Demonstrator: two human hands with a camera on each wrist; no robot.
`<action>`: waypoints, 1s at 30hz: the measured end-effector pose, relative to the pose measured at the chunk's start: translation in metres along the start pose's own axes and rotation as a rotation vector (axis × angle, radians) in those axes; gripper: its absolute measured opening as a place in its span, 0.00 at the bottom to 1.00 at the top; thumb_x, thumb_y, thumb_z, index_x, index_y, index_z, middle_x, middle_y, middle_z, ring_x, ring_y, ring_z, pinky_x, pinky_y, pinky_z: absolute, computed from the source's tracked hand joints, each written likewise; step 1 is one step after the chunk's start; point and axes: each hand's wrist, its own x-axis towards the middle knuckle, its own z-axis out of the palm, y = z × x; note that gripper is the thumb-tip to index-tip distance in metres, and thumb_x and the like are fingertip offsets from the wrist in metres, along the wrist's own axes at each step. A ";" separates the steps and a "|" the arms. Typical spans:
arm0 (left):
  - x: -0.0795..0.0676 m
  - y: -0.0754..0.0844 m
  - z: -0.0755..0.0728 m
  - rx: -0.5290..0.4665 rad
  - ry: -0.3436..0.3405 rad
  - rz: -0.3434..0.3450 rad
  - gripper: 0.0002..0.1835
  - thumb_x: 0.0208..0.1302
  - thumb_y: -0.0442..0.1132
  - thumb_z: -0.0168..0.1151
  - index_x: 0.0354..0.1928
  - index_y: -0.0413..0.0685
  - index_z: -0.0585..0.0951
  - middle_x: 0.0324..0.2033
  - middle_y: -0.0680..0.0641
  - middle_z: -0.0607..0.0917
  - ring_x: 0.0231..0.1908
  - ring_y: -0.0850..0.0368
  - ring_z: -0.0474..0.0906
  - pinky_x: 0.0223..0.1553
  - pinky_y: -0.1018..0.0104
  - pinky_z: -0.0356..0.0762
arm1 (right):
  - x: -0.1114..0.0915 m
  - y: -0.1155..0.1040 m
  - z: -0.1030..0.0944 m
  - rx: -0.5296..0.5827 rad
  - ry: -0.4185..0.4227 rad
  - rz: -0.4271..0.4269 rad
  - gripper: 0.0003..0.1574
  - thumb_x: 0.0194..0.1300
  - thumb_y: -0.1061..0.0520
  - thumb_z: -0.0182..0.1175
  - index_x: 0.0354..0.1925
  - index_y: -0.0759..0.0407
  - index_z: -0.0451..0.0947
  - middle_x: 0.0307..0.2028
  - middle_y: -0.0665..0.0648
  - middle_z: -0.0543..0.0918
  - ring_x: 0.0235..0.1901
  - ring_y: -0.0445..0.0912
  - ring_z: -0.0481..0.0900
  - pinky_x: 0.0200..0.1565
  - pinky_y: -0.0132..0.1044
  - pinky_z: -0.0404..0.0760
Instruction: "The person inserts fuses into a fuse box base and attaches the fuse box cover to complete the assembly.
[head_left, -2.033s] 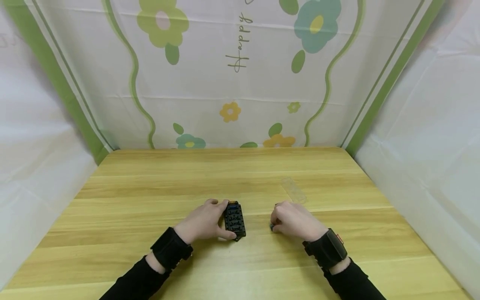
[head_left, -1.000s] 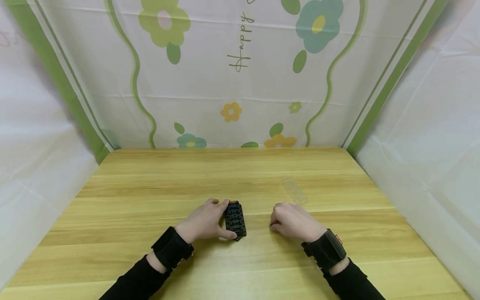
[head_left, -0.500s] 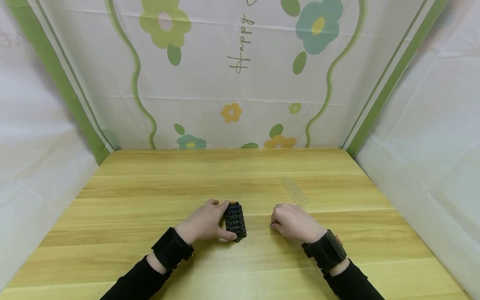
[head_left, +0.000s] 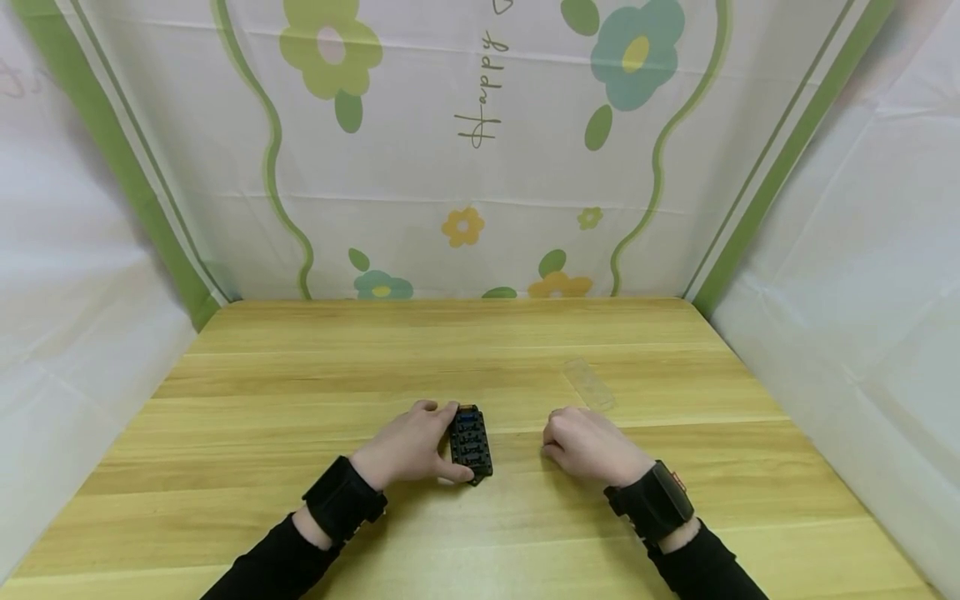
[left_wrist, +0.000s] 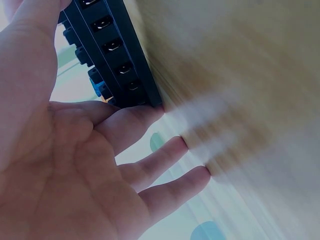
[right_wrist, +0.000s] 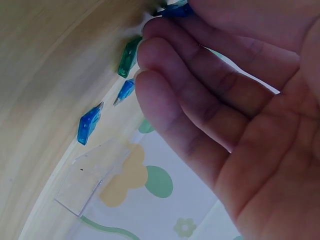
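Note:
My left hand grips a black fuse box lengthwise on the table, thumb at the near end and forefinger at the far end. Inside the box, a blue fuse sits near the far end beside an orange spot. In the left wrist view, metal terminals line the box's side, and the other fingertips touch the table. To the right, my right hand has its fingers curled and pinches a blue blade fuse, partly hidden by the thumb. A green blade fuse and blue blade fuses lie beside the fingertips.
A clear plastic cover lies on the wooden table beyond my right hand. White cloth with printed flowers hangs behind the table, and white cloth flanks it on both sides.
The left hand and fuse box stay in place. A small bluish thing seen at the right fingertips two seconds ago is now hidden in the head view; the right hand has barely moved.

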 end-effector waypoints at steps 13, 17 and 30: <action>0.000 0.000 0.000 0.002 -0.006 -0.003 0.56 0.47 0.72 0.63 0.71 0.41 0.61 0.59 0.37 0.72 0.63 0.40 0.61 0.55 0.50 0.66 | 0.000 0.001 -0.002 -0.027 0.066 0.029 0.12 0.62 0.62 0.59 0.23 0.50 0.78 0.21 0.43 0.67 0.19 0.36 0.63 0.21 0.27 0.65; 0.000 0.000 -0.001 0.006 -0.001 0.001 0.56 0.47 0.72 0.63 0.70 0.41 0.61 0.59 0.37 0.72 0.63 0.40 0.62 0.55 0.51 0.67 | 0.002 0.002 -0.002 -0.052 0.112 0.028 0.13 0.58 0.62 0.59 0.20 0.49 0.74 0.20 0.43 0.67 0.18 0.35 0.63 0.20 0.26 0.64; -0.001 0.000 -0.001 0.002 0.001 0.010 0.56 0.47 0.71 0.64 0.70 0.39 0.62 0.58 0.36 0.72 0.63 0.39 0.62 0.55 0.50 0.67 | 0.002 0.004 -0.002 -0.134 0.212 0.047 0.17 0.50 0.59 0.60 0.15 0.47 0.64 0.18 0.43 0.63 0.17 0.36 0.60 0.17 0.27 0.59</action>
